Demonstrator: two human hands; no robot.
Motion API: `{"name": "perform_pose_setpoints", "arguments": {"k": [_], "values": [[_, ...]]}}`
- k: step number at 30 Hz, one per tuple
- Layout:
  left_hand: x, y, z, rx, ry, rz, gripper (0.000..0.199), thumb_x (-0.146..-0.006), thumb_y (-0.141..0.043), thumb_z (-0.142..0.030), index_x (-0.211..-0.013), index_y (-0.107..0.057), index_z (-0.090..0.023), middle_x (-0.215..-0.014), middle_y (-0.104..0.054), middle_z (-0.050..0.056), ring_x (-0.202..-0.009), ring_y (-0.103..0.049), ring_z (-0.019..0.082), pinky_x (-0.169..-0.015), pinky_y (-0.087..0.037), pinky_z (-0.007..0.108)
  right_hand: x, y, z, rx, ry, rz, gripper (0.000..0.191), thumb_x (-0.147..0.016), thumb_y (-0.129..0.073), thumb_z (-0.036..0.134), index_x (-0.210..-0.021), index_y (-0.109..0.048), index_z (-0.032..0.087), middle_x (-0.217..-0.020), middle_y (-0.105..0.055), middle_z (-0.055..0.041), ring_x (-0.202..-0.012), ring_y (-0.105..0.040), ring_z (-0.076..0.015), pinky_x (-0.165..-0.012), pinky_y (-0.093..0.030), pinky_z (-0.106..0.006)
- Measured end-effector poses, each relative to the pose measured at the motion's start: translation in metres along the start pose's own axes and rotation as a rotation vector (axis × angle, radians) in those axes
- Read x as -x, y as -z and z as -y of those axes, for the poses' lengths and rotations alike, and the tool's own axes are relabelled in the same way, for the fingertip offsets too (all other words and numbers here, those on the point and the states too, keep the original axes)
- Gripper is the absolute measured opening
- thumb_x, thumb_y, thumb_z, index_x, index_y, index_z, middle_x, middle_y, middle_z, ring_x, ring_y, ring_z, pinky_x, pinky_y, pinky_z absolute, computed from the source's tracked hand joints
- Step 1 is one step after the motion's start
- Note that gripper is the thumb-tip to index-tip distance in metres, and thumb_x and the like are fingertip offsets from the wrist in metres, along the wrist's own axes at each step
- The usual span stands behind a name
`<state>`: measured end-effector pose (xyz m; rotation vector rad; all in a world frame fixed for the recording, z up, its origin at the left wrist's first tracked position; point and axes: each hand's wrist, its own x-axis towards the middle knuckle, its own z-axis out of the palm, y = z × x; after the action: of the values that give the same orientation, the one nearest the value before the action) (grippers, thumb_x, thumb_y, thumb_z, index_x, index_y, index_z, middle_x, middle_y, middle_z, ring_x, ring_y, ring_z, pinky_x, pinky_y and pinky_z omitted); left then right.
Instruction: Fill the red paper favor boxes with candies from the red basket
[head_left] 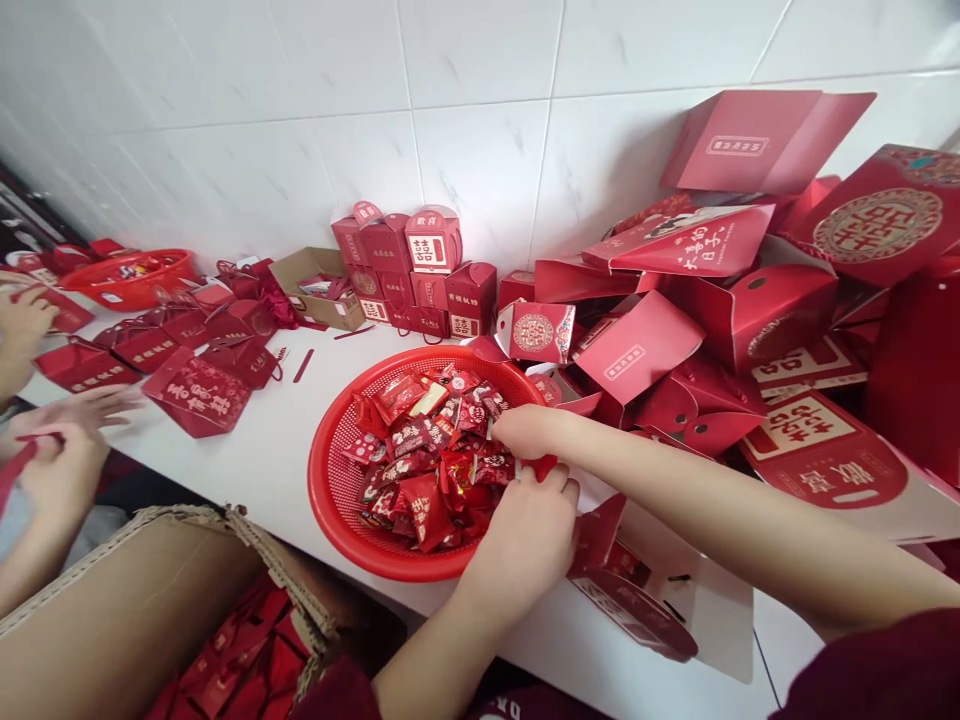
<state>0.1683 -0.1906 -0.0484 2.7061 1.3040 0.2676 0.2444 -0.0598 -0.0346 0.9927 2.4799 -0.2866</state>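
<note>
A round red plastic basket [330, 500] holds many small wrapped packets, mostly red [427, 510]. My right hand [525, 430] is over the basket's right side, at the edge of the packets; its fingertips are hidden. Just below it, my left hand [536, 520] is at the basket's right rim with bent fingers, close to a small bright red piece. What either hand holds, if anything, cannot be made out. An opened red box [637, 600] with a white inside lies right of my left hand.
Red boxes are heaped at the right [637, 350] and stacked by the wall [394, 265]. A small carton [319, 290] stands beside the stack. Another person's hands [67, 460] are at the left, near finished-looking boxes and a second basket [135, 280]. A large carton [135, 600] stands in front.
</note>
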Motion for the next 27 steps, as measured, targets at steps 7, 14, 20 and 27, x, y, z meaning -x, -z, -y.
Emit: {"name": "perform_pose_setpoints", "arguments": {"k": [7, 14, 20, 27], "values": [[0.005, -0.001, -0.001, 0.0, -0.001, -0.012, 0.023, -0.089, -0.055, -0.015, -0.11, -0.064, -0.015, -0.116, -0.064, 0.01, -0.102, -0.06, 0.031, -0.077, -0.056, 0.041, 0.026, 0.012, -0.008, -0.038, 0.032, -0.195, 0.029, -0.09, -0.055, 0.011, -0.117, -0.069, 0.014, -0.113, -0.072, -0.0142, -0.106, -0.069, -0.0269, -0.082, -0.049, -0.03], [0.006, 0.0, -0.001, -0.002, -0.001, -0.017, 0.029, -0.085, -0.052, -0.01, -0.111, -0.063, -0.016, -0.113, -0.065, 0.009, -0.1, -0.06, 0.03, -0.077, -0.056, 0.042, 0.067, 0.009, -0.013, -0.202, 0.08, -0.376, 0.04, -0.079, -0.061, 0.009, -0.116, -0.068, 0.021, -0.111, -0.075, -0.0049, -0.099, -0.07, -0.0225, -0.079, -0.046, -0.027], [0.005, -0.003, 0.001, -0.008, -0.007, -0.014, 0.032, -0.084, -0.052, -0.009, -0.113, -0.062, -0.015, -0.119, -0.063, 0.009, -0.1, -0.061, 0.029, -0.081, -0.056, 0.042, 0.089, 0.004, -0.008, -0.258, 0.045, -0.426, 0.035, -0.079, -0.061, 0.011, -0.11, -0.071, 0.024, -0.106, -0.076, -0.002, -0.096, -0.071, -0.0238, -0.074, -0.045, -0.029], [0.004, -0.001, 0.001, 0.019, -0.014, -0.011, 0.031, -0.085, -0.051, -0.01, -0.113, -0.063, -0.016, -0.124, -0.063, 0.009, -0.103, -0.062, 0.03, -0.08, -0.057, 0.041, 0.093, -0.004, -0.002, -0.337, 0.015, -0.473, 0.027, -0.086, -0.056, 0.013, -0.108, -0.069, 0.02, -0.103, -0.075, -0.0058, -0.094, -0.071, -0.023, -0.076, -0.048, -0.029]]}}
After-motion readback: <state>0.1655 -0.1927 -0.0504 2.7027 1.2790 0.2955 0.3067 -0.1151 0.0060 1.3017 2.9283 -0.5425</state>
